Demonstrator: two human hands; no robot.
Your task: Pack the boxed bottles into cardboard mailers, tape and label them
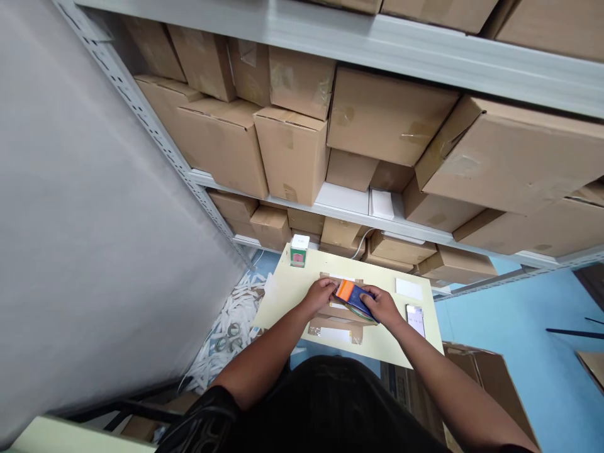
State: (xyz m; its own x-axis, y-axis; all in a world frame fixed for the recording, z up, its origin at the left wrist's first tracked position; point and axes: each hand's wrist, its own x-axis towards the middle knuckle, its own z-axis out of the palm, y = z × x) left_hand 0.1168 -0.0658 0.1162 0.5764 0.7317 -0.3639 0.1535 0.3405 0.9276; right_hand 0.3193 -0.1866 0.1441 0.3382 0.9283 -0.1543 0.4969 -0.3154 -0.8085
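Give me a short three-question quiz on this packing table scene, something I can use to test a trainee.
1. True or false: the right hand rests on the orange-and-blue flat packet.
2. What lies on the pale yellow table just right of the right hand? A) scissors B) a lit-screen smartphone C) a mug
3. Fill in: the small green-and-white carton stands at the table's far ____ corner.
Key: 1 true; 2 B; 3 left.
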